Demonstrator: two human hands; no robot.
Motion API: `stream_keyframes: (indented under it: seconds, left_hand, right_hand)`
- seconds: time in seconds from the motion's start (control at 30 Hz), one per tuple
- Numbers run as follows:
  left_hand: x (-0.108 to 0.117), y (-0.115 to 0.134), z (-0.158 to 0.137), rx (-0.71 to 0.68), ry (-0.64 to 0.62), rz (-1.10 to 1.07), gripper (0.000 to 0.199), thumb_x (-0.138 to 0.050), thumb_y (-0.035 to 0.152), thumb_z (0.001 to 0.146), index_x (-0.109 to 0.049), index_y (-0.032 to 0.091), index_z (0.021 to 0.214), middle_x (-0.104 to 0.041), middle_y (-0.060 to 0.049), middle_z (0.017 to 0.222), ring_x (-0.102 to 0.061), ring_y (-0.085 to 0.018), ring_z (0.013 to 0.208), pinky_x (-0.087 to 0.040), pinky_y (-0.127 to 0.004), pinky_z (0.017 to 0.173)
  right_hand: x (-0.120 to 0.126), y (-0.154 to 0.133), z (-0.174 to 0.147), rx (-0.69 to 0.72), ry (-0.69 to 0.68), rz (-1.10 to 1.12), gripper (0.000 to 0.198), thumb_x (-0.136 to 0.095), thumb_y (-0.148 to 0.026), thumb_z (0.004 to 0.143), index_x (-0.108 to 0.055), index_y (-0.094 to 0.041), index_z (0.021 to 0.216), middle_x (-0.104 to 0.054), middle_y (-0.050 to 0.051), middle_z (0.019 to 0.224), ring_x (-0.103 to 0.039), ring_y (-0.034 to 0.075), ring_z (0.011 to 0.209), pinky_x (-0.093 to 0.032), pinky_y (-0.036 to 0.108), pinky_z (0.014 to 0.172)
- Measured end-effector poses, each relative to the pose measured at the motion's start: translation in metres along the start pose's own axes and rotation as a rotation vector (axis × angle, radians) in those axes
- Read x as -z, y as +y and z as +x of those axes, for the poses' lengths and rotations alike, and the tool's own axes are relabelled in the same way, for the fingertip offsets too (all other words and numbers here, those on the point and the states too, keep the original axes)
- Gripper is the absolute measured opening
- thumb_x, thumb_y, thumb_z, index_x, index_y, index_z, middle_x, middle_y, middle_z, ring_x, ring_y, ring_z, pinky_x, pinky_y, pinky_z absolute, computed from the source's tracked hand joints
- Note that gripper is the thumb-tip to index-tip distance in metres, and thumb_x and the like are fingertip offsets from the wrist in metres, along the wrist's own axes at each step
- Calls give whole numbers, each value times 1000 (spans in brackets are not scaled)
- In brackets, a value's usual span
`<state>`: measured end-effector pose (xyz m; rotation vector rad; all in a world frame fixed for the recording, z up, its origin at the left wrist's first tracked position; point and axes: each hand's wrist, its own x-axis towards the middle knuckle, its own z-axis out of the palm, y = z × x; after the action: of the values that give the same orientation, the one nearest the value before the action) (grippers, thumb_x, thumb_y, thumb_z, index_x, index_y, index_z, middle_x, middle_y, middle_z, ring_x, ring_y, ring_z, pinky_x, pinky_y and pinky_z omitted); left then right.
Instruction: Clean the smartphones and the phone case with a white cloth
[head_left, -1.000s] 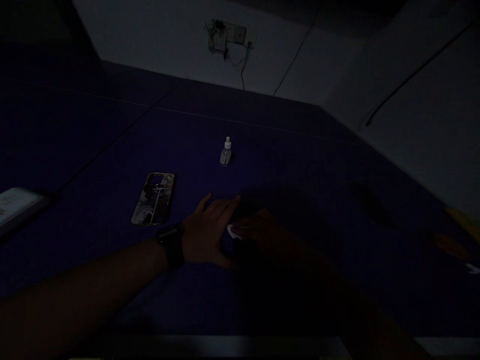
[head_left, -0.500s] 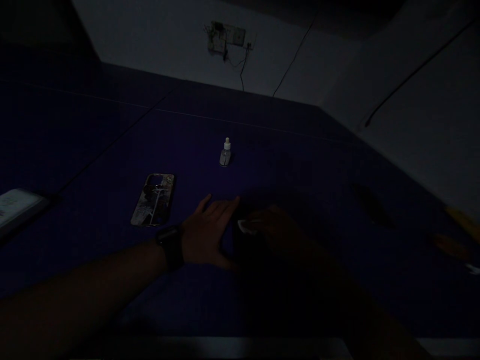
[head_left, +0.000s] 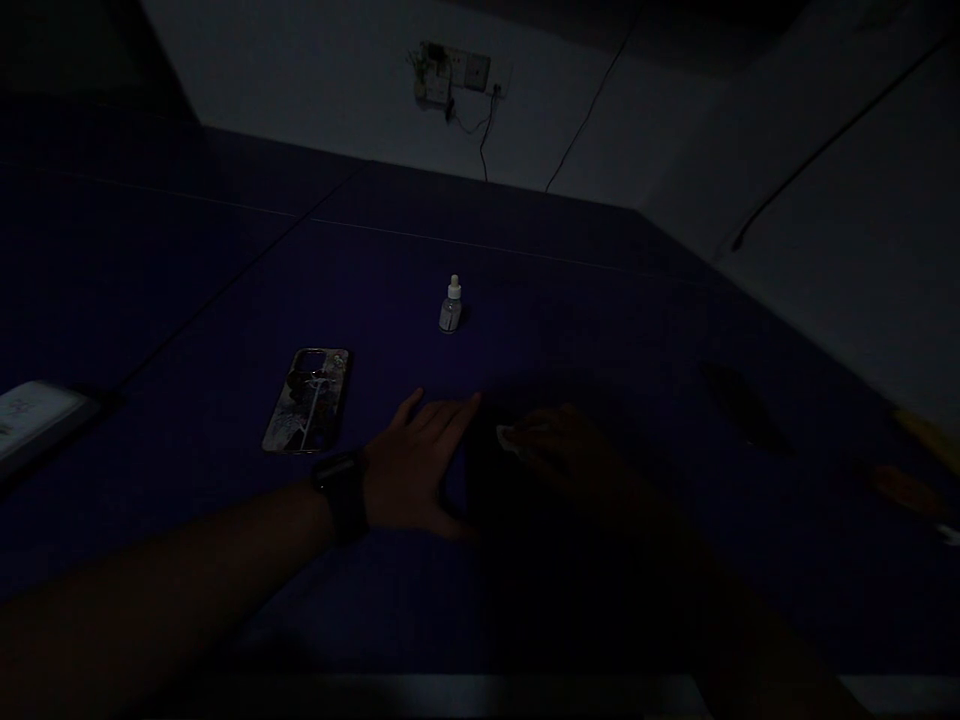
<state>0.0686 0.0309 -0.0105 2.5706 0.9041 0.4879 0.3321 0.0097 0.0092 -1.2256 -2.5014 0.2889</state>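
Observation:
The scene is very dark. My left hand (head_left: 420,465), with a black watch (head_left: 341,490) on the wrist, rests low with fingers stretched and thumb apart. It lies against the left side of a black area whose shape is lost in shadow. Over that area my right hand (head_left: 562,445) is closed on a small white wipe (head_left: 507,437), of which only an edge shows. A phone case (head_left: 306,402) with a printed picture lies left of my left hand. Beyond the hands a small dropper bottle (head_left: 450,310) with a white cap stands upright.
All this is on a dark blue tabletop (head_left: 375,290). A white box (head_left: 37,420) sits at the left edge. To the right lie a dark flat object (head_left: 742,405) and a dim orange-brown item (head_left: 904,490). Sockets (head_left: 457,70) with cables are on the back wall.
My right hand has shifted slightly to the right with the white wipe. My left hand, the phone case and the bottle have stayed in place. The picture is a little darker.

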Motion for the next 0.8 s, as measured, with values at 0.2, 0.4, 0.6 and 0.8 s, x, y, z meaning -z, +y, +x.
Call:
stream_keyframes:
  seconds: [0.2, 0.4, 0.6, 0.8]
  left_hand:
    - [0, 0, -1, 11, -7, -6, 135, -73, 79, 62, -5, 14, 160, -41, -25, 154, -39, -43, 142, -5, -68, 120]
    - [0, -1, 0, -1, -12, 12, 137, -71, 81, 62, -2, 14, 160, -41, -26, 154, -38, -42, 143, -4, -68, 120]
    - [-2, -3, -1, 4, -15, 49, 149, -70, 85, 58, 7, 9, 159, -36, -30, 155, -37, -45, 143, -8, -67, 119]
    - [-3, -3, -1, 12, -29, 56, 145, -70, 83, 60, 6, 10, 159, -36, -30, 156, -36, -44, 144, -9, -66, 120]
  right_hand:
    - [-22, -11, 15, 145, 64, 14, 30, -47, -15, 101, -70, -20, 120, -71, 12, 120, -65, 24, 110, -49, 46, 96]
    - [-20, -7, 14, 208, 21, 89, 27, -52, -14, 97, -71, -22, 115, -74, 9, 116, -66, 23, 109, -49, 46, 98]
    - [-27, -8, 16, 177, 98, 86, 28, -49, -14, 99, -71, -22, 115, -74, 10, 116, -67, 23, 110, -51, 46, 99]
    - [-20, -8, 12, 258, -26, 164, 26, -54, -14, 97, -72, -22, 113, -74, 8, 116, -67, 21, 109, -50, 41, 97]
